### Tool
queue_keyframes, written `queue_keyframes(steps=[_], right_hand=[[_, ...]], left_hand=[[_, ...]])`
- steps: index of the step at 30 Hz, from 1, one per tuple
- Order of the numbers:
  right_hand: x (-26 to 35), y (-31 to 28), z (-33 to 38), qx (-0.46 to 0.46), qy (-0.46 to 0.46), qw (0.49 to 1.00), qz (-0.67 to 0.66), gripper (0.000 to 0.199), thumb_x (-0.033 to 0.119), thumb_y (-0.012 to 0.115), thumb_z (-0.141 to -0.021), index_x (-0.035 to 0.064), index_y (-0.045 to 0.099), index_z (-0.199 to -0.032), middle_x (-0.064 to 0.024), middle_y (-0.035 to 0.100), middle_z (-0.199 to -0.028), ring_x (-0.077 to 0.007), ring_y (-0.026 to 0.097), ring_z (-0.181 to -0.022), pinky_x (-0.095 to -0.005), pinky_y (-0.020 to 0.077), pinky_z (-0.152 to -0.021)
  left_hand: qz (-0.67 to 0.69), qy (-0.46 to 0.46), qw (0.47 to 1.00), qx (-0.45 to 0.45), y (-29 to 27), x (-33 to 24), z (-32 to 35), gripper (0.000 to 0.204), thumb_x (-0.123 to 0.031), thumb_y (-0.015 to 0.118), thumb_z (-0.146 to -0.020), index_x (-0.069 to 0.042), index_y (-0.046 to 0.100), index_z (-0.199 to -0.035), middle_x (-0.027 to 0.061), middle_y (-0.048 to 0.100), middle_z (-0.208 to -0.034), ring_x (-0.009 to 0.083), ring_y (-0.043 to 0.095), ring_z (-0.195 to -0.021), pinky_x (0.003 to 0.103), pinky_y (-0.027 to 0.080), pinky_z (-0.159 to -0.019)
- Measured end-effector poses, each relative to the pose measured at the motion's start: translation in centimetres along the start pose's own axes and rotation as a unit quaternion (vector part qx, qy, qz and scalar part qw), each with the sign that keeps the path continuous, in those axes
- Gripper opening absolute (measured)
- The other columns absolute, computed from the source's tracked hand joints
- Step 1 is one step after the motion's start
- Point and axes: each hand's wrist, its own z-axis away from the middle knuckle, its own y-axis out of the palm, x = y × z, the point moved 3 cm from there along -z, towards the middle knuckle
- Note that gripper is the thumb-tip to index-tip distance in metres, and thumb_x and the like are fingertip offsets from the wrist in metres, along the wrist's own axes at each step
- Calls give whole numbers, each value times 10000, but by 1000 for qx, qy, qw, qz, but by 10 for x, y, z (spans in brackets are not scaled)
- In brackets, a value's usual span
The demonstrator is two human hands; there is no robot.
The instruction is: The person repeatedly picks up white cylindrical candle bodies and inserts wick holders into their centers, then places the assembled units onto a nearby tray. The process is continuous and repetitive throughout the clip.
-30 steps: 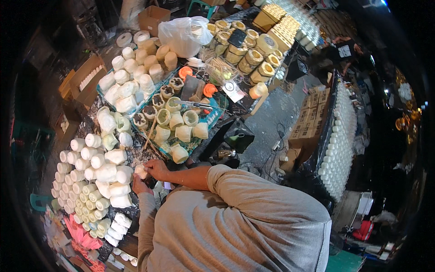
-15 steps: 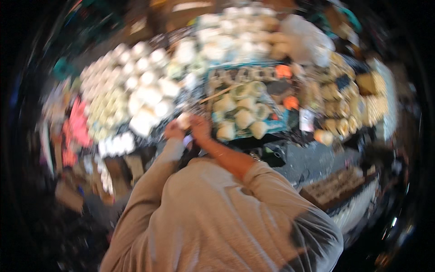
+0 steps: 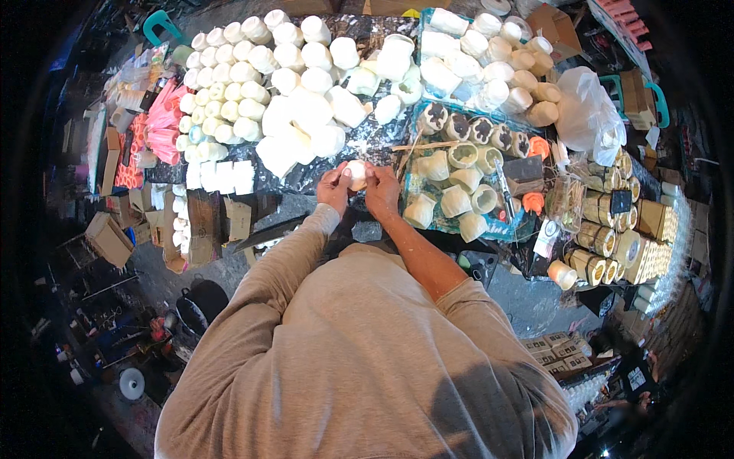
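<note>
Crowded dark table (image 3: 371, 27), white cylinders (image 3: 288, 58) beyond, both hands' fingers (image 3: 371, 175) around a pale piece (image 3: 356, 171)

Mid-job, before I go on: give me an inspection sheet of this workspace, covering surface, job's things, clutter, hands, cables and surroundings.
Surface: dark table flecked with white, crowded.
Job's things: small pale rounded piece, held above the table's near edge.
Clutter: white cylinders massed left; hollow cream cups right, with a wooden stick beside them; pink plastic bag far left; translucent white bag far right.
Hands: left hand and right hand grip the piece from opposite sides with their fingers.
Cables: nothing seen clearly.
Surroundings: cardboard box lower left; floor partly in shadow.
</note>
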Motion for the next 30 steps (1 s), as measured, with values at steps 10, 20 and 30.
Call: queue_keyframes(steps=[10, 20, 30], right_hand=[[-28, 5, -9, 70, 217, 933, -280, 349, 170, 787, -926, -28, 726, -1207, -67, 682, -1056, -124, 610, -855, -270, 507, -817], [-18, -1, -21, -19, 89, 993, 79, 225, 225, 738, -944, 5, 727, -898, -128, 723, -793, -221, 662, -707, -390, 505, -663], [8, 6, -13, -60, -27, 986, 154, 224, 226, 687, -920, 16, 653, -847, -213, 678, -808, -433, 666, -773, -511, 505, -721]], left_hand=[[-63, 65, 996, 7, -8, 5, 7, 305, -225, 731, -975, -42, 749, -1219, 21, 618, -964, 110, 590, -864, 269, 513, -770], [-398, 196, 891, -95, 3, -22, -22, 342, -308, 648, -991, 20, 746, -989, 228, 730, -915, 371, 704, -847, 449, 542, -809], [-330, 53, 935, -120, -3, -17, -1, 367, -330, 663, -953, -38, 743, -1161, 218, 747, -1035, 319, 737, -946, 409, 555, -856]])
